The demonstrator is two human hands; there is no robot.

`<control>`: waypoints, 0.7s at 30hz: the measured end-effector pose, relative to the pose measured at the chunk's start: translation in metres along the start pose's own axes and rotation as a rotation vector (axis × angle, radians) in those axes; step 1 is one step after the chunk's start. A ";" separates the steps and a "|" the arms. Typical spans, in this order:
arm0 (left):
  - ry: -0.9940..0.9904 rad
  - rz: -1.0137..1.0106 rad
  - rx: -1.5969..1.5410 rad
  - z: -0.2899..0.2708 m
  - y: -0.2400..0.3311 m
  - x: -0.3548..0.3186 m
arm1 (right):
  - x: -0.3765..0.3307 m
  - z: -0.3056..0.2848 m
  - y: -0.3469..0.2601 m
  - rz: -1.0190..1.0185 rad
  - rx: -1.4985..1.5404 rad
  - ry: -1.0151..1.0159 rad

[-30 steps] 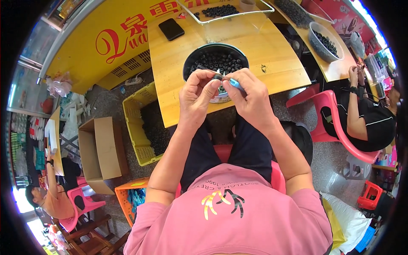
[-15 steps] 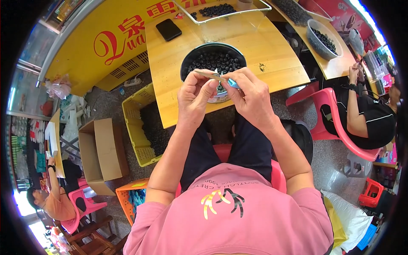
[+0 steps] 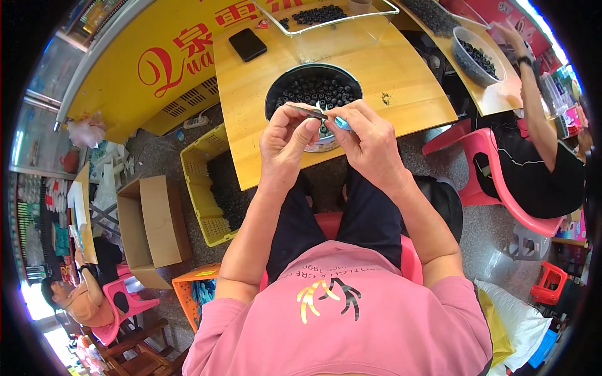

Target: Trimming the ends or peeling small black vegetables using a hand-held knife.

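Both my hands meet over the near rim of a round dark-lined tub (image 3: 273, 100) on the table. My left hand (image 3: 285, 141) is closed, its thumb and fingers pinching one end of a thin, flat, dark strip (image 3: 308, 111). A small tool with a light blue handle (image 3: 342, 123) is gripped in my right hand (image 3: 374, 141), whose fingertips touch the strip's other end. Whether strip and handle are one piece is hidden by the fingers. Below them, the tub holds many small black round pieces (image 3: 313, 89), several with pale centres.
A black phone (image 3: 248, 45) and a clear tray (image 3: 376, 32) of black pieces lie on the wooden table (image 3: 401, 69). A yellow crate (image 3: 193, 178) stands left of my legs, beside a cardboard box (image 3: 164, 219). Co-workers sit at right (image 3: 533, 169) and far left (image 3: 84, 301).
My hands stay almost in place; the strip has tilted, its face looking darker now. At right, the co-worker's arm has reached forward over the other table. The far-left co-worker's arm has drawn in.
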State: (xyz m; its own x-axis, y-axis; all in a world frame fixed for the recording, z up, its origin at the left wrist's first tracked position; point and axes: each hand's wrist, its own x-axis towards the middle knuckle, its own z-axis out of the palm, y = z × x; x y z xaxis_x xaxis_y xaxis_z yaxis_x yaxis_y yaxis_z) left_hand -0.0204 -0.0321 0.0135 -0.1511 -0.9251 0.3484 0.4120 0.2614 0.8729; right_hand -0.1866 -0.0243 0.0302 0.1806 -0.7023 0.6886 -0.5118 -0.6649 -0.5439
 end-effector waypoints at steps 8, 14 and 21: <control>-0.032 0.025 -0.127 0.010 0.014 -0.012 | 0.002 0.004 0.020 0.205 -0.099 0.022; 0.099 -0.031 -0.090 0.002 0.004 -0.010 | 0.006 0.003 -0.002 0.471 0.477 -0.091; -0.010 0.074 0.066 -0.007 0.000 -0.011 | 0.008 0.010 -0.018 0.816 1.020 -0.107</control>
State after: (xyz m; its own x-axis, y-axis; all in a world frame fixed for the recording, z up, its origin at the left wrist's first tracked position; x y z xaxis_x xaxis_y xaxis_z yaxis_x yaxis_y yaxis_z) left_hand -0.0125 -0.0234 0.0072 -0.1316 -0.9000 0.4155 0.3626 0.3464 0.8652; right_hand -0.1675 -0.0203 0.0410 0.2121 -0.9769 -0.0250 0.3484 0.0995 -0.9320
